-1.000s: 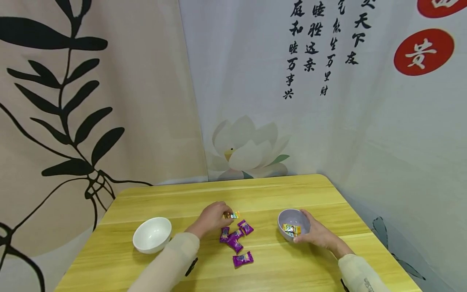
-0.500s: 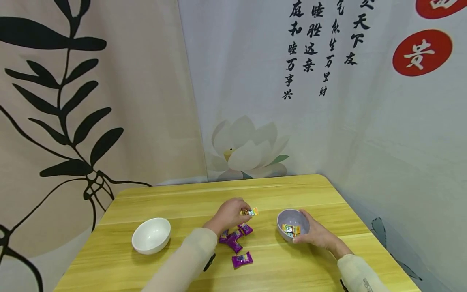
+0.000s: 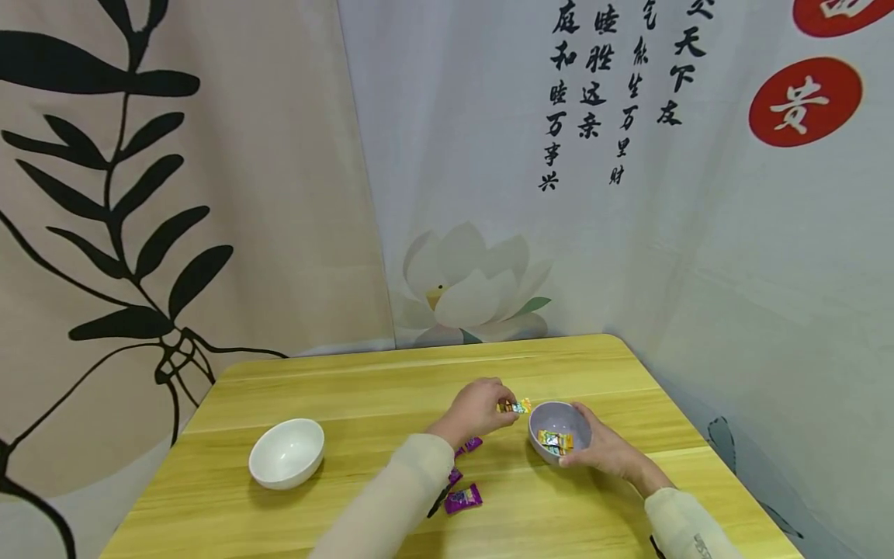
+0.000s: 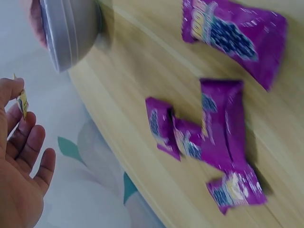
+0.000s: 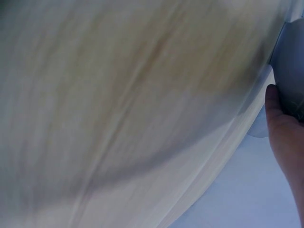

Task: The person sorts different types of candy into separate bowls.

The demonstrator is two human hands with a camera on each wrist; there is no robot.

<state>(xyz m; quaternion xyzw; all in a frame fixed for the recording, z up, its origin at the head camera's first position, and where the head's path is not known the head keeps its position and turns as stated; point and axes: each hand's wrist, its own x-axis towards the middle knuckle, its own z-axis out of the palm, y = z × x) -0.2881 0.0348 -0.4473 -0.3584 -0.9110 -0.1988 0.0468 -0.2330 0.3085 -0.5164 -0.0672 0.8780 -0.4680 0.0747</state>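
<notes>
while the lilac bowl [image 3: 561, 418] stayed, pinched candy [image 3: 520, 406] neared it.

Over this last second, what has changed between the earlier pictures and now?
The left hand moved rightward, carrying the yellow-wrapped candy it already pinched from near the purple candies to just beside the lavender bowl. Nothing was let go. The left sleeve now hides some purple candies in the head view. The right hand still holds the lavender bowl; the white bowl stayed put.
</notes>
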